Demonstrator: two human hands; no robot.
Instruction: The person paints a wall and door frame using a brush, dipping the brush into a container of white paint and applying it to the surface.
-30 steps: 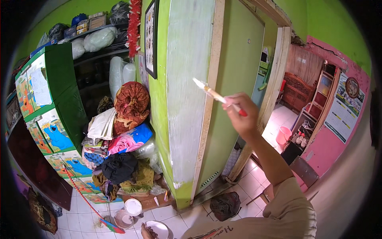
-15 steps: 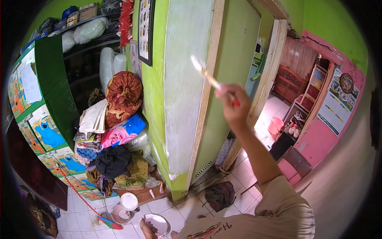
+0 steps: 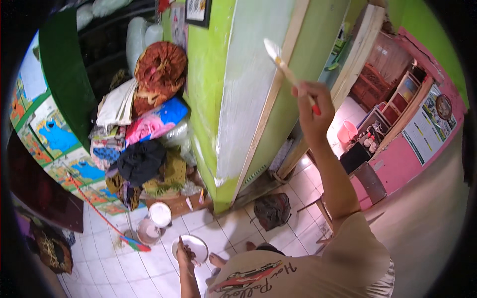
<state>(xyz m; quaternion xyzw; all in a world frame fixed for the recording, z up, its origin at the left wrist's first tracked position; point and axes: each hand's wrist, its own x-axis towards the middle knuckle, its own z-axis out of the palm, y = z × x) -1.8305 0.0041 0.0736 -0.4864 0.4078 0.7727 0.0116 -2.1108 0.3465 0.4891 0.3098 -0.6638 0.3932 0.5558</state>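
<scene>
Raised in front of the wall, my right hand [image 3: 316, 103] grips a paintbrush [image 3: 290, 74] by its pale handle, whose end is red. White covers the brush's bristles, which point up and left toward a white-coated wall strip [image 3: 248, 74]. From this view I cannot tell whether the bristles touch the strip. Low at the front, my left hand [image 3: 185, 256] is closed on the rim of a round white container [image 3: 199, 246]. Its inside looks white, and the fingers beneath it are hidden.
On the tiled floor stand a pinkish bucket [image 3: 148, 232] and a white-topped tub [image 3: 160, 214], beside a broom [image 3: 134, 243]. Piled clothes [image 3: 141, 161] lie left of the wall corner. A dark bag [image 3: 271, 210] sits near the doorway. A green cabinet [image 3: 59, 94] stands left.
The view has tipped downward. My right hand, with the brush, appears higher and farther right. My left hand and the white container have come up more fully into view.
</scene>
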